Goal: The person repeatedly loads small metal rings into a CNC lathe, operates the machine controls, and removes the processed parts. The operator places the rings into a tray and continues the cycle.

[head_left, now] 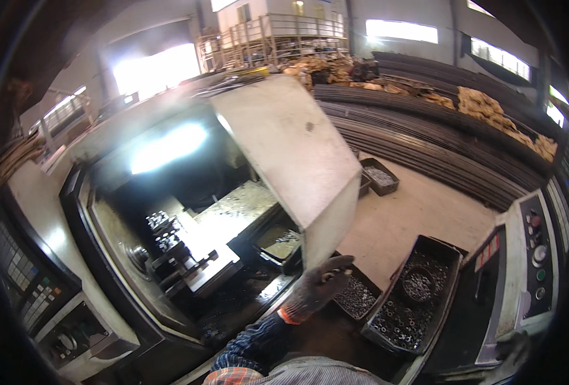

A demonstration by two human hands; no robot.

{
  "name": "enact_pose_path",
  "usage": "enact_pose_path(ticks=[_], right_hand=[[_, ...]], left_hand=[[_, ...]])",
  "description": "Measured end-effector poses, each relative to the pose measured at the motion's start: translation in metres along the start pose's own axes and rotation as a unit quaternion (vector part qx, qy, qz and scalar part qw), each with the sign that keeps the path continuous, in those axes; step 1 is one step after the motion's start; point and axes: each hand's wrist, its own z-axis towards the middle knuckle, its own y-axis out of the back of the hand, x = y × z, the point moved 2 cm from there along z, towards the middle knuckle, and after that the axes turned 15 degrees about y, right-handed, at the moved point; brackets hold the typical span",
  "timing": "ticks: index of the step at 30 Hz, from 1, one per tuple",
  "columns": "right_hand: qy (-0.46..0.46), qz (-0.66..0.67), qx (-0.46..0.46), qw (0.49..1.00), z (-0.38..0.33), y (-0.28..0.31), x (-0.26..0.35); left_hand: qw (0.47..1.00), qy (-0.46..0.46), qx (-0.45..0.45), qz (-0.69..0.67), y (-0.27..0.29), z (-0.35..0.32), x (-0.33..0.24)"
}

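Observation:
My left hand [315, 292], in a dark work glove with an orange cuff, reaches out in front of the open lathe, beside the lower corner of its pale sliding door [297, 147]. Its fingers curl around a small shiny metal ring [328, 276], partly hidden by the glove. Inside the lathe, a tool block [185, 260] stands near the round chuck [137, 255]. At the lower right, my right hand [514, 350] shows as a dark, dim gloved shape below a panel with buttons [540, 256]; its fingers are too dark to make out.
Right of my left hand stand a dark bin of small metal rings [355, 296] and a longer metal trough [448, 308] holding many rings and a round container. Another bin [381, 176] sits on the floor behind. Long steel bars [419, 144] are stacked beyond. A keypad panel [37, 289] is at left.

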Motion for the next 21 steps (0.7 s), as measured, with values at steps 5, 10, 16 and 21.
enact_pose_path(ticks=[5, 10, 16, 21], right_hand=[[-0.223, 0.318, 0.199, 0.900, -0.038, -0.189, 0.147], [-0.367, 0.460, 0.403, 0.701, -0.106, -0.314, 0.288], [-0.494, 0.689, 0.485, 0.218, -0.179, -0.384, 0.451], [-0.480, 0.652, 0.566, 0.158, -0.215, -0.396, 0.538]], left_hand=[[0.982, 0.025, -0.171, -0.073, 0.126, -0.071, 0.002], [0.926, -0.003, -0.345, -0.152, 0.209, -0.169, -0.004], [0.809, -0.038, -0.586, -0.025, 0.249, -0.292, -0.005], [0.754, -0.077, -0.646, -0.094, 0.255, -0.369, -0.021]])
